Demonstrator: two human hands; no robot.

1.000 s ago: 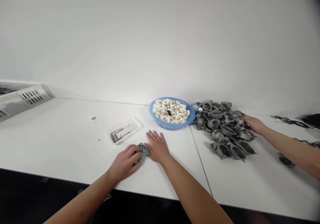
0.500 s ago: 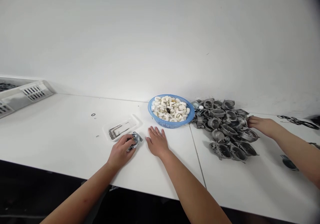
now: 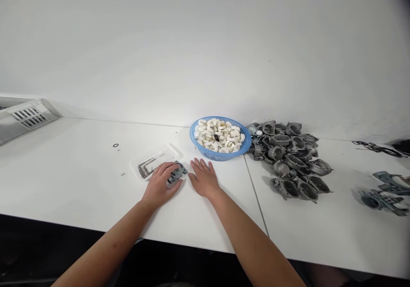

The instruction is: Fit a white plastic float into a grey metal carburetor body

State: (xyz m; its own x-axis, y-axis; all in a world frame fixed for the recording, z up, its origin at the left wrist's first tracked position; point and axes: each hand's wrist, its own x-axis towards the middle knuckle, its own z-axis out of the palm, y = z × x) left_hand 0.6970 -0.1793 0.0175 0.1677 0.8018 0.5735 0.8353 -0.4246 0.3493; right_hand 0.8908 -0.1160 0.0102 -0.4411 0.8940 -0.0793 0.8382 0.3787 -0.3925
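Gray metal part (image 3: 178,172) down at the counter (image 3: 80,184), under the left hand (image 3: 161,184), with fingers curled partway shut around it. Just beside, a shallow white tray (image 3: 173,149) of dark rods (image 3: 147,167). Across a narrow gap, the right hand (image 3: 204,179): palm down on the counter, fingers lightly spread, gripping nothing. Behind, a blue basket (image 3: 206,151) of white pieces (image 3: 221,135), right beside piled gray castings (image 3: 293,154). Broad open stretch leftward, past a black ring (image 3: 115,145), to a slotted white crate (image 3: 30,115); more room between castings and bluish metal parts (image 3: 382,195). Below the front edge (image 3: 64,224), white lettering (image 3: 139,240), too small to read.
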